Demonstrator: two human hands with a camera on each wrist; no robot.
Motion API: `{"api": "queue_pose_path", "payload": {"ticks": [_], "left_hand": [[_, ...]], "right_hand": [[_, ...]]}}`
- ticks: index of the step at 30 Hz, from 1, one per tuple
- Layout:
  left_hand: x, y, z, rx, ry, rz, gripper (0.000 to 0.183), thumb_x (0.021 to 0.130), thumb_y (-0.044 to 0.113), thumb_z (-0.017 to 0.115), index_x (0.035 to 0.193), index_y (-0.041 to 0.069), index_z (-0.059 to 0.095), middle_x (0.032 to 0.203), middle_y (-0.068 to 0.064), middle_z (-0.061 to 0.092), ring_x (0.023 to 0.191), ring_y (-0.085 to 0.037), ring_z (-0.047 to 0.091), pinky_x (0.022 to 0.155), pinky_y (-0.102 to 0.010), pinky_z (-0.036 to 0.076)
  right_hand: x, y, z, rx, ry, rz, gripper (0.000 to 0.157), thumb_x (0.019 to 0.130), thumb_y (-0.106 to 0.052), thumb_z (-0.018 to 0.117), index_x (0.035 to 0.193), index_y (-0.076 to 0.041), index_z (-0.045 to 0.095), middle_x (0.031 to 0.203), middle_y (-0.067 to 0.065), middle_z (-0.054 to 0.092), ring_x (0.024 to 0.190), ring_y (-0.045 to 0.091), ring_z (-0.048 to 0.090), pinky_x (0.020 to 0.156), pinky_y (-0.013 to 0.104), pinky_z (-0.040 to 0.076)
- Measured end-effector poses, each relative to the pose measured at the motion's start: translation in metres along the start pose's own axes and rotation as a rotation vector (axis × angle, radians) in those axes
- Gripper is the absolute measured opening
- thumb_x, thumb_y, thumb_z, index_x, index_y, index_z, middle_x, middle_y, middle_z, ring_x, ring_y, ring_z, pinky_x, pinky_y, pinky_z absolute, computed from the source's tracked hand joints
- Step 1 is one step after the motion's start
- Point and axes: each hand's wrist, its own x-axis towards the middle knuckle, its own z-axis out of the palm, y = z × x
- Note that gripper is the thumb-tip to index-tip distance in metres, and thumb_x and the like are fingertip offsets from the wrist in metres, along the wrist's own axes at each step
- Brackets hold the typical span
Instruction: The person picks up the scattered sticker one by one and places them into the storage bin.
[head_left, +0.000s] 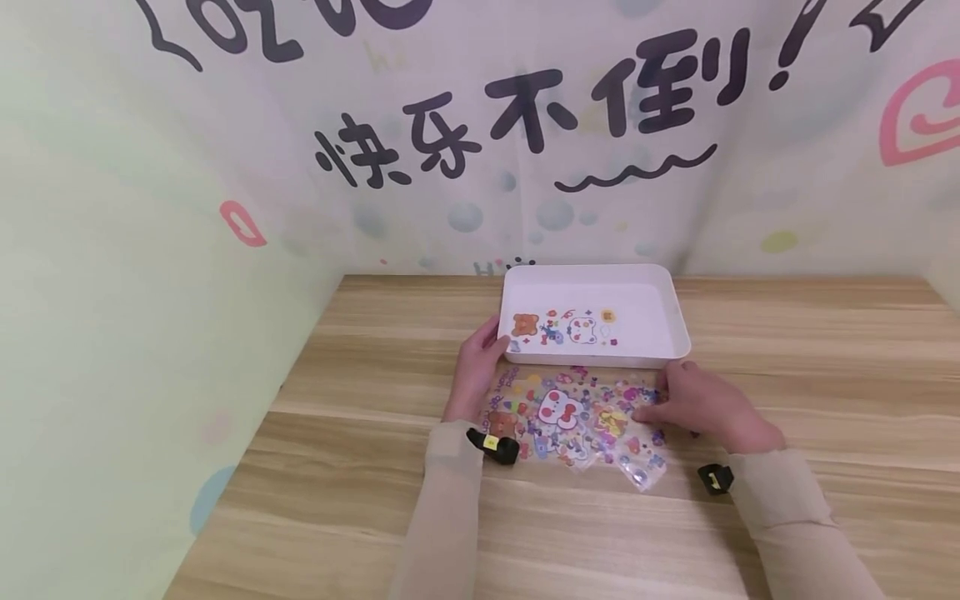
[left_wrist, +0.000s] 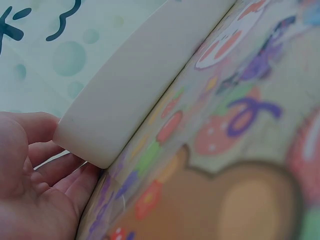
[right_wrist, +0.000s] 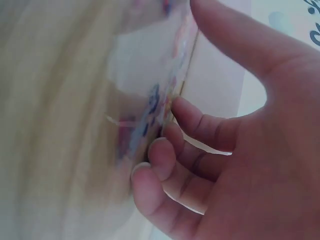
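A white tray point(head_left: 600, 287) stands at the back of the wooden table, with colourful stickers point(head_left: 555, 329) showing in its front left part. At its front left corner my left hand point(head_left: 476, 358) grips it, thumb at the rim and fingers against the side; the left wrist view shows the fingers curled by the tray's corner point(left_wrist: 115, 105). In front of the tray lie overlapping clear sticker sheets point(head_left: 558, 408) printed with bears and small figures. My right hand point(head_left: 705, 404) rests at their right edge, thumb touching a sheet and fingers spread towards the tray's front right corner.
The wooden table point(head_left: 360, 492) runs up to a printed cloth wall point(head_left: 450, 217) behind the tray. Another pale cloth wall point(head_left: 150, 292) bounds the left side. Black bands with small devices point(head_left: 495, 446) sit on both wrists.
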Motion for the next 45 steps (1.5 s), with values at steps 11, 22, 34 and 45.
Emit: {"api": "queue_pose_path", "payload": {"ticks": [11, 22, 34, 45], "left_hand": [[0.002, -0.003, 0.001, 0.000, 0.016, 0.004, 0.045, 0.090, 0.020, 0.052, 0.133, 0.023, 0.041, 0.135, 0.008, 0.041, 0.119, -0.006, 0.040, 0.096, -0.021, 0.037], [0.000, -0.007, -0.002, 0.008, 0.013, 0.001, 0.042, 0.091, 0.023, 0.051, 0.132, 0.029, 0.042, 0.135, 0.010, 0.041, 0.121, -0.007, 0.039, 0.096, -0.024, 0.038], [0.001, -0.007, 0.000, -0.012, 0.011, 0.008, 0.041, 0.091, 0.022, 0.051, 0.131, 0.031, 0.043, 0.135, 0.010, 0.041, 0.122, -0.008, 0.039, 0.097, -0.024, 0.037], [0.000, -0.006, 0.000, 0.000, 0.013, -0.023, 0.041, 0.091, 0.024, 0.051, 0.131, 0.030, 0.043, 0.134, 0.011, 0.042, 0.119, -0.005, 0.040, 0.098, -0.025, 0.037]], "right_hand": [[-0.004, -0.009, 0.003, -0.006, 0.003, 0.007, 0.059, 0.068, -0.047, 0.071, 0.095, -0.001, 0.048, 0.072, 0.006, 0.049, 0.055, 0.017, 0.045, 0.043, 0.028, 0.039], [-0.003, -0.011, 0.004, 0.022, -0.026, 0.039, 0.051, 0.069, -0.042, 0.072, 0.091, -0.002, 0.050, 0.071, 0.005, 0.051, 0.057, 0.017, 0.046, 0.046, 0.027, 0.041], [-0.002, -0.008, 0.000, -0.047, -0.032, 0.014, 0.041, 0.071, -0.038, 0.072, 0.088, -0.005, 0.055, 0.075, 0.003, 0.051, 0.060, 0.017, 0.046, 0.047, 0.027, 0.039], [-0.003, -0.005, -0.004, 0.034, -0.058, -0.022, 0.025, 0.077, -0.023, 0.067, 0.091, -0.008, 0.052, 0.068, 0.004, 0.051, 0.050, 0.017, 0.048, 0.044, 0.029, 0.040]]}}
